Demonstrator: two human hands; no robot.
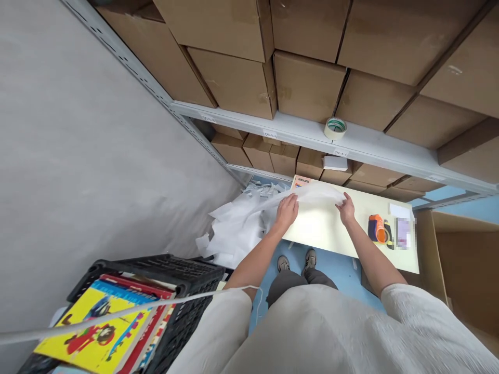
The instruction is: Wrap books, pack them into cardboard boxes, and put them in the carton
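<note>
A thin, see-through white packing sheet stretches between my two hands above the pale table. My left hand is closed on the sheet's left part, fingers together. Its right end is pinched between the thumb and fingers of my right hand. To the left of my left hand lies a loose heap of similar white sheets. Behind the raised sheet, at the table's far left corner, a book or card with an orange cover shows in part.
An orange tape dispenser lies on the table's right. Cardboard boxes fill the shelves, with a tape roll on the shelf edge. A black crate of books stands lower left, an open carton right. A white cable crosses lower left.
</note>
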